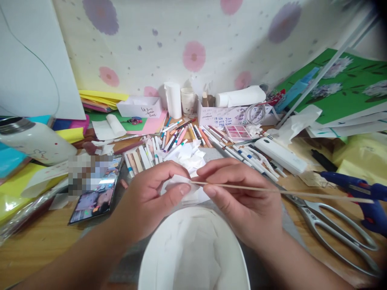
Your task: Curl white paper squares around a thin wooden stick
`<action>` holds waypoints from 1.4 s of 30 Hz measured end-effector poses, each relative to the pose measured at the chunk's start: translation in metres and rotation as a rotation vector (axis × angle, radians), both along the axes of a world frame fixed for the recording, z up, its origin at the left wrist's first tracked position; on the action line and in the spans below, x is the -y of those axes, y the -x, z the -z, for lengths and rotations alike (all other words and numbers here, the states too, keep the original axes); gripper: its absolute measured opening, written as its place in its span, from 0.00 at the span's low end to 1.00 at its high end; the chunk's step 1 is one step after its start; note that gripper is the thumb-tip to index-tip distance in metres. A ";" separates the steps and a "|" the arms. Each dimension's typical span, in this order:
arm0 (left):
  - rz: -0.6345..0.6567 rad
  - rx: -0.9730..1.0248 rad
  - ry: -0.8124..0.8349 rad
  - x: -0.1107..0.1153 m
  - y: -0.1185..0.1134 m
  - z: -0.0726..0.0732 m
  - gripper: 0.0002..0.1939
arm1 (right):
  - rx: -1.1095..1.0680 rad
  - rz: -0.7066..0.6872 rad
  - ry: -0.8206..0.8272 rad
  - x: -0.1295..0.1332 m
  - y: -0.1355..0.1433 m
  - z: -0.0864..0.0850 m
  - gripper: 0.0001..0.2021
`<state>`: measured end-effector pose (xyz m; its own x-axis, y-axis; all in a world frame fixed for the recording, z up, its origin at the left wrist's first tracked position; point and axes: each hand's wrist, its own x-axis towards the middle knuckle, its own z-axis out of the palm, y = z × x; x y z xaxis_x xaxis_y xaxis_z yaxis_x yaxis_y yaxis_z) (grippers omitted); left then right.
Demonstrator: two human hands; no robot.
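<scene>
My left hand (157, 197) pinches a small piece of white paper (177, 182) between thumb and fingers. In my right hand (238, 193) is a thin wooden stick (317, 194), gripped near its left end, its long part reaching out to the right. The stick's tip meets the edge of the paper by my left thumb. Right below both hands stands a white round tub (151, 257), with pale paper-like sheets lining its inside. Crumpled white paper pieces (192, 155) lie just beyond my fingers.
Many markers (181, 135) spread across the table behind. A smartphone (98, 193) and a white bottle (39, 141) stand left. Large scissors (332, 229), a blue glue gun (363, 189) and a white oblong device (281, 155) lie right. Paper cups (188, 100) and boxes line the wall.
</scene>
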<state>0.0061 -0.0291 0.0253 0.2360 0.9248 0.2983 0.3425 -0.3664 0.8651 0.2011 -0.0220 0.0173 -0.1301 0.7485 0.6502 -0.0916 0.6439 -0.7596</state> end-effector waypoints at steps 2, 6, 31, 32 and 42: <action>-0.015 0.037 0.042 0.001 0.002 0.001 0.06 | -0.012 -0.006 0.003 0.000 -0.001 0.000 0.06; 0.035 0.239 0.110 0.003 0.005 0.009 0.07 | -0.022 -0.049 -0.037 0.000 -0.002 -0.002 0.07; 0.199 0.668 0.542 0.003 -0.009 0.001 0.16 | -0.010 -0.103 -0.095 0.004 -0.003 -0.006 0.09; 0.209 0.671 0.543 0.003 -0.009 0.001 0.16 | -0.005 -0.102 -0.095 0.004 -0.003 -0.006 0.09; -0.062 0.308 0.282 0.004 0.001 0.010 0.01 | -0.012 -0.007 -0.114 0.003 -0.003 -0.004 0.09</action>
